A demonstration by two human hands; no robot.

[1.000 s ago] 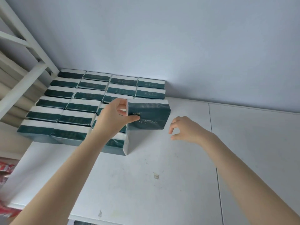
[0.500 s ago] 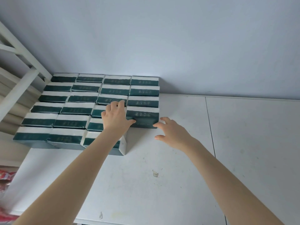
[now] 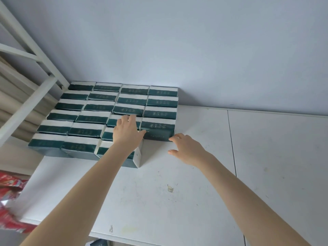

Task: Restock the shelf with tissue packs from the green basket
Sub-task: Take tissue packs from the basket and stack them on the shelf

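Head view: a white shelf board [image 3: 177,206], scuffed and lightly stained, fills the lower half of the scene, with a thin seam [image 3: 231,142] running from twelve to six o'clock on its right part and a small yellowish chip mark [image 3: 170,189] near the middle. A plain pale wall [image 3: 195,47] rises behind it at twelve o'clock. White metal frame struts [image 3: 33,98] slant across at nine to ten o'clock, with beige folds [image 3: 12,102] behind them, and blurred red packaging [image 3: 10,197] lies below the board at eight o'clock. The tissue packs [image 3: 99,107], dark green with white tops, stand in a tight block against the wall at ten to eleven o'clock of the board, three columns six deep and the right-hand column four deep. The front tissue pack [image 3: 157,129] of that right column stands on the board, touching the pack behind it. The left hand [image 3: 126,134] lies released on top of the block at the front pack's nine o'clock, its fingers [image 3: 132,119] straight over the neighbouring packs and its thumb [image 3: 142,133] touching the front pack's left corner. The right hand [image 3: 188,150] hovers at the pack's four o'clock, fingers loosely spread and grasping nothing, the index fingertip [image 3: 173,138] touching the pack's lower right corner
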